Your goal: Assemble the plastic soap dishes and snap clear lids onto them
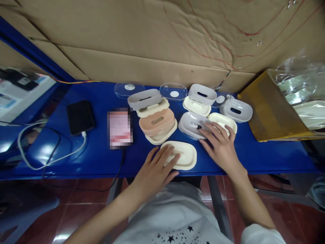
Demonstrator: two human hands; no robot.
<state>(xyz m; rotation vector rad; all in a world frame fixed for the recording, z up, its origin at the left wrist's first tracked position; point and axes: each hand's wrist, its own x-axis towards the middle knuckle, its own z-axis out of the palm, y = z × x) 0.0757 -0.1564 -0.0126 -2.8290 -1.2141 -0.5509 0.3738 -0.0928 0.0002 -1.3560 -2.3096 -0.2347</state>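
Note:
My left hand (pixel 162 162) lies with spread fingers over a cream oval tray (pixel 186 157) near the table's front edge. Fingers apart, my right hand (pixel 219 144) reaches over a grey oval box (pixel 186 122) with a slot, and over another cream tray (pixel 228 123) behind it. To the left, an orange slotted box (pixel 157 122) rests on a cream tray. Farther back sit more grey slotted boxes, one (pixel 144 99) at left, one (pixel 203 94) in the middle and one (pixel 238 110) at right.
Clear oval lids (pixel 165 88) with round white stickers lie along the cardboard wall (pixel 142 57). A cardboard carton (pixel 269 112) with plastic-wrapped pieces stands at right. At left are a black power bank (pixel 80 117) with a white cable (pixel 67 159) and a blurred-out device (pixel 120 128).

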